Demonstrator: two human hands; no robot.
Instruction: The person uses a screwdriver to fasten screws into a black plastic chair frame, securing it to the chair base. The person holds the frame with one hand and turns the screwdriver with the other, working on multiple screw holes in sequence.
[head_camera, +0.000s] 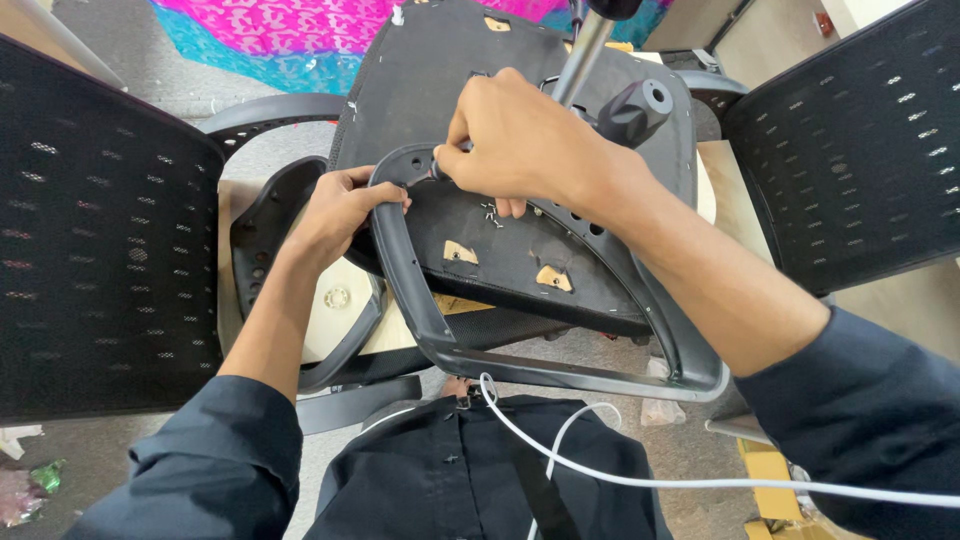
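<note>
An upturned black chair seat (520, 255) lies in front of me with its fabric underside and small wooden patches showing. A dark grey plastic armrest frame (425, 320) rests on it. My left hand (340, 210) grips the frame's curved upper left edge. My right hand (520, 145) is closed over the frame's top, fingers pinched on a small part that I cannot make out. A chrome post (585, 50) and a black lever knob (635, 110) rise just behind my right hand.
Black mesh chair backs stand at the left (100, 230) and at the right (860, 140). Another armrest loop (270, 240) lies under the left hand. A white cable (620, 475) crosses my lap. Bright pink and blue cloth (280, 35) covers the floor beyond.
</note>
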